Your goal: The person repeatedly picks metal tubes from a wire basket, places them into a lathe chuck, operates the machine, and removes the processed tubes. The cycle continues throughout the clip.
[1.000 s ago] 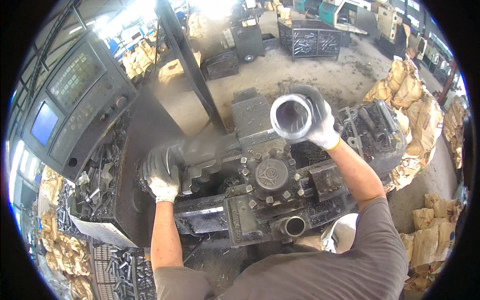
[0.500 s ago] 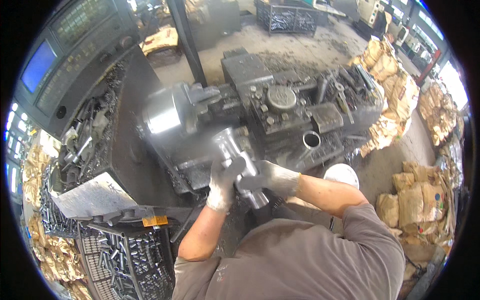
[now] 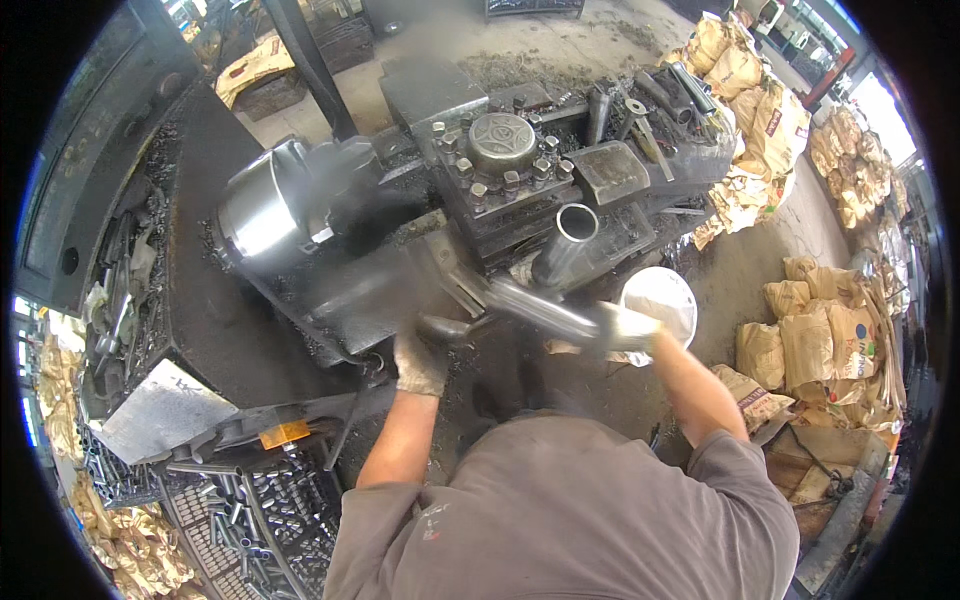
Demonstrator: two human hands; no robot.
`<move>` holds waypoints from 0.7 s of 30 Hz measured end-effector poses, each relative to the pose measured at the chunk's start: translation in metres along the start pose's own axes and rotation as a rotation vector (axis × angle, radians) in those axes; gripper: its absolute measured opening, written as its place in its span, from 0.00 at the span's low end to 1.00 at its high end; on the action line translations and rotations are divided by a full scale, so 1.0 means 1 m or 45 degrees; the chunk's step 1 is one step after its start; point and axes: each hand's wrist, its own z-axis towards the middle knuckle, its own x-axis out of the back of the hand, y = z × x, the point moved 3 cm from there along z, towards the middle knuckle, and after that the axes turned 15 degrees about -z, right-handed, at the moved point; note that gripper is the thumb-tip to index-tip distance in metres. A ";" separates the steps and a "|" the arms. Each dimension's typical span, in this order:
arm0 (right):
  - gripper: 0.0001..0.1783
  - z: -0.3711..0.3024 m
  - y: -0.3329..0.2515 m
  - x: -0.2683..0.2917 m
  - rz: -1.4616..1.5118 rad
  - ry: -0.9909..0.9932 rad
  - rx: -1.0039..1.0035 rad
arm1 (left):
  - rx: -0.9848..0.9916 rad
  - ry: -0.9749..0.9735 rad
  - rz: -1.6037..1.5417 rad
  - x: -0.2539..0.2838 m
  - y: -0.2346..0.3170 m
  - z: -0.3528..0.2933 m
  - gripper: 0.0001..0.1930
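My right hand [image 3: 627, 330], in a white glove with dark fingers, is wrapped round the lower right end of a shiny metal tube [image 3: 540, 308]. Slanting up to the left, the tube points toward the dark lathe bed, its far end blurred. My left hand [image 3: 420, 357], gloved too, is off the tube, its dark thumb stretched toward it and its other fingers smeared by motion. To the upper left is the lathe's bright round chuck [image 3: 262, 205]. Another tube [image 3: 572, 240] stands upright on the carriage, beyond the held one.
A bolted tool post [image 3: 502, 145] rises from the carriage. Near my right forearm stands a white bucket [image 3: 660, 300]. Paper sacks [image 3: 815, 340] are piled at the right. Low on the left, a crate [image 3: 195, 535] holds many short tube pieces. Metal chips lie around the machine.
My left hand has come off the metal tube and moved slightly left. My right hand has carried the tube to the right and tilted it flatter. The whole view has shifted.
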 end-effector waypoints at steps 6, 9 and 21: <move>0.19 -0.123 0.178 -0.036 0.552 -0.239 -1.124 | 0.262 0.048 -0.517 -0.003 0.013 -0.013 0.32; 0.25 -0.095 0.295 -0.100 0.484 -0.240 -1.335 | 0.338 -0.133 -0.416 -0.003 0.010 -0.011 0.35; 0.20 0.036 -0.108 0.103 -0.134 0.627 0.198 | 0.262 -0.065 0.106 -0.044 0.009 -0.057 0.36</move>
